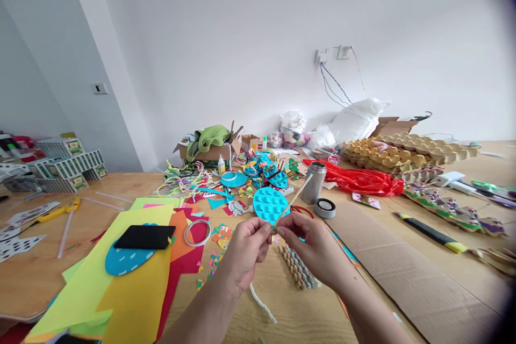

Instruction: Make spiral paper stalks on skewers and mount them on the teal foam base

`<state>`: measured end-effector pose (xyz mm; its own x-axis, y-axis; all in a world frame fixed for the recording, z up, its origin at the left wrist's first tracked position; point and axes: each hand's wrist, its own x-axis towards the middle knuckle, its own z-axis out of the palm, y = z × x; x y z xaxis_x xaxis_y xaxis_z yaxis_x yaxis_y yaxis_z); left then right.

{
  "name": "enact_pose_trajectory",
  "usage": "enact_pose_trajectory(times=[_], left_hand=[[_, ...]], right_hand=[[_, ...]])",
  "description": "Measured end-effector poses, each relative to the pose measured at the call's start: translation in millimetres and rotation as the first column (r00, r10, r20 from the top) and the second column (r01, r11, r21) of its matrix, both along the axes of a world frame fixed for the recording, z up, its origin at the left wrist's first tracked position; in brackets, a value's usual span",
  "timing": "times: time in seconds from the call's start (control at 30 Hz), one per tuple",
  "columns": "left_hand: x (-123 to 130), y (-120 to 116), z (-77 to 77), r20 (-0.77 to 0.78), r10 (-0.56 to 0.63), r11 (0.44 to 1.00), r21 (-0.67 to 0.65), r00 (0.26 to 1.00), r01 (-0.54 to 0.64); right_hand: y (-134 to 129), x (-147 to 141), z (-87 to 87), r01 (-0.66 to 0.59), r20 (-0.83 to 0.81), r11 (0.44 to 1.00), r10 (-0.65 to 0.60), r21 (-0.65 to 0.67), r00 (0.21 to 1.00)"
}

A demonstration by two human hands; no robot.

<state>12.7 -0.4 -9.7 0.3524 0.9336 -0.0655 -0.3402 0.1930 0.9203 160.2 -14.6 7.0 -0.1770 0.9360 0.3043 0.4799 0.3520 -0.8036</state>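
Note:
My left hand [253, 247] and my right hand [304, 234] meet at the centre, thumbs and fingers pinched close together. A thin pale strip [297, 193] rises from between the fingertips, slanting up to the right. The pinched spot itself is too small to make out. A white cord [263, 305] hangs down below my left hand to the tabletop. Behind the fingertips lies a blue bumpy disc [269, 204]. Twisted tan and grey cords [297, 267] lie beneath my right hand.
Coloured paper [137, 290] and a black phone [144, 237] lie left. A metal bottle [313, 183] and a tape roll [324, 208] stand behind my right hand. Cardboard [403, 263], a cutter [431, 232] and egg trays [387, 156] are right.

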Motion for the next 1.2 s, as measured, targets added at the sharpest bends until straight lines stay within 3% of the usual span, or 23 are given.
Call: enact_pose_trajectory(times=[0.43, 0.57, 0.8, 1.1, 1.2], left_hand=[[1.8, -1.9, 3.6, 0.052, -0.038, 0.998, -0.055, 0.998, 0.041], [5.3, -5.4, 2.4, 0.011, 0.014, 0.999, -0.040, 1.000, -0.014], [5.2, -1.3, 0.1, 0.008, 0.138, 0.989, 0.048, 0.990, -0.138], [8.4, -6.1, 2.0, 0.068, 0.110, 0.994, -0.010, 0.992, -0.110], [7.0, -6.9, 3.6, 0.116, 0.060, 0.996, -0.070, 0.991, -0.052]], right_hand=[[1.8, -1.1, 0.7, -0.022, -0.105, 0.999, 0.018, -0.043, 0.994], [3.5, 1.7, -2.4, -0.003, -0.097, 1.000, 0.000, -0.031, 0.995], [5.0, 4.9, -6.2, -0.076, -0.199, 0.993, 0.058, -0.087, 0.978], [4.9, -1.8, -6.4, -0.005, -0.195, 0.998, -0.008, -0.062, 0.981], [4.9, -0.6, -5.6, -0.007, -0.203, 0.999, -0.002, -0.046, 0.979]])
